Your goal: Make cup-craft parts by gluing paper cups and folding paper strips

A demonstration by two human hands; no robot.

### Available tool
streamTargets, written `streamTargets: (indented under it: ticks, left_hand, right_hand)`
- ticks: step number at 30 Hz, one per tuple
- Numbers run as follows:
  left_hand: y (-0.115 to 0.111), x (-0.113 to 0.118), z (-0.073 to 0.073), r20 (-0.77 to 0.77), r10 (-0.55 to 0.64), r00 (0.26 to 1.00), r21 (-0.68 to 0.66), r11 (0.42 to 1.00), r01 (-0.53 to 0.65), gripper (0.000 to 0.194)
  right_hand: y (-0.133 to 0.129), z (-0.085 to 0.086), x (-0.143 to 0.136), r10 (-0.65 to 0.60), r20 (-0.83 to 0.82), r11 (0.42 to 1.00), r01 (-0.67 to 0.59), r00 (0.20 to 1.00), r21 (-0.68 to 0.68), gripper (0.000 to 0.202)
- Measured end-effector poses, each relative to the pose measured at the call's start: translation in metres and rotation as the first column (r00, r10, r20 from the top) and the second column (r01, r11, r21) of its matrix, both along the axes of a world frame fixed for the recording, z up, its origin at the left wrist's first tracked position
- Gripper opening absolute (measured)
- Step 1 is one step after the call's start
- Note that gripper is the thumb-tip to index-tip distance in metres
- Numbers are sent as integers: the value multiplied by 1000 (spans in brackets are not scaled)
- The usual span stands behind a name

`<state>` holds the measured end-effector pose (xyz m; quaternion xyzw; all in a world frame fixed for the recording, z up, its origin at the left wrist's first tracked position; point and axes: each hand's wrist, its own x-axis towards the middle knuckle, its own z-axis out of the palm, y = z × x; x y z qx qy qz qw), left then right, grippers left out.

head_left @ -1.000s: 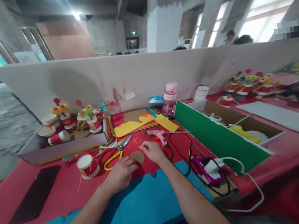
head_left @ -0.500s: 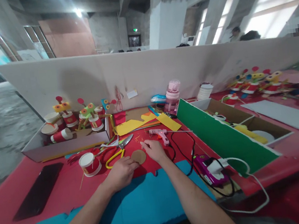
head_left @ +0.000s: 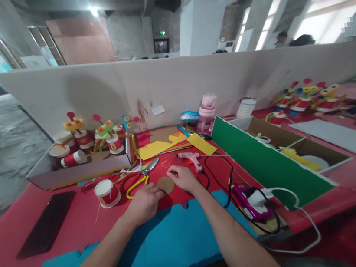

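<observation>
A round brown cardboard disc (head_left: 166,185) is between my two hands over the red tabletop. My left hand (head_left: 147,202) has its fingers closed at the disc's left edge. Just off the disc's upper right edge, my right hand (head_left: 183,179) is closed in a pinch; whatever the fingertips hold is too small to make out. Small orange-yellow scraps (head_left: 165,163) lie beyond the fingertips. Left of my left hand are yellow-handled scissors (head_left: 136,188), blades pointing away, and a red-and-white paper cup (head_left: 107,194). A pink glue gun (head_left: 193,160) lies beyond my right hand.
A blue sheet (head_left: 166,244) covers the near edge under my forearms. At left are a black phone (head_left: 47,224) and a white box (head_left: 81,170) of cup figures. A green-sided box (head_left: 267,161), purple power strip (head_left: 252,202) and cables stand at right. Yellow paper (head_left: 154,149) lies ahead.
The camera view has shifted slightly. My right fingertips have come a little closer to the disc; my left hand stays at its edge.
</observation>
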<state>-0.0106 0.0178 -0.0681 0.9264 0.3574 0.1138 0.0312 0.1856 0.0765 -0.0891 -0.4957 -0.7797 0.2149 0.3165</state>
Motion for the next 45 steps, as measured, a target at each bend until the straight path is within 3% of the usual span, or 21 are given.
streamTargets:
  ticks: [2,6,9,11,15,17,22,26,30,35,37,39,40,42,45]
  left_hand:
    - [1,1,-2,-5,14,1000,4,1000,-14,31]
    - [1,-2,-5,-6,23,1000,41,999,-23,30]
    - [3,-12,7,2,99,995,118,988,-98,31]
    - [10,-21,22,-12,240,971,178,956,-235,30]
    - [44,-36,54,-233,584,778,146,812,-565,30]
    - [65,-36,59,-320,642,696,87,752,-654,31]
    - [98,-23,43,-371,672,641,40,701,-712,32]
    - [103,-20,29,-386,688,614,29,675,-737,33]
    - [102,-24,31,-383,700,603,46,666,-744,33]
    - [78,-12,44,-351,700,622,72,682,-728,33]
    - [55,-3,44,-314,666,677,77,729,-680,34]
    - [29,5,38,-208,491,846,54,870,-491,33]
    - [17,8,34,-182,405,896,27,913,-407,33]
    - [-1,9,24,-158,329,931,6,943,-332,34]
    - [-11,5,8,-178,268,947,-12,961,-275,38]
  right_hand:
    - [-3,2,2,105,-4,994,-105,994,-26,16]
    - [-7,4,6,217,42,975,-215,975,-48,43]
    - [-5,2,2,154,54,988,-155,987,0,34]
    - [-2,-1,-2,57,28,996,-58,998,68,21]
    - [4,-2,-8,-99,-52,979,107,994,174,20]
    - [5,-1,-9,-144,-53,968,152,988,202,19]
    - [4,-2,-7,-199,-20,948,198,980,250,18]
    - [5,-4,-5,-192,-38,941,194,981,279,17]
    - [5,-7,-7,-195,-56,942,202,979,269,17]
    - [8,-1,1,-159,-7,956,156,987,249,16]
    - [10,5,15,-247,2,934,238,969,267,15]
    - [12,11,35,-470,24,857,449,883,252,19]
    - [13,13,44,-567,65,812,544,821,212,21]
    - [14,15,58,-641,181,767,633,746,104,28]
    - [18,14,65,-587,336,769,637,737,-53,32]
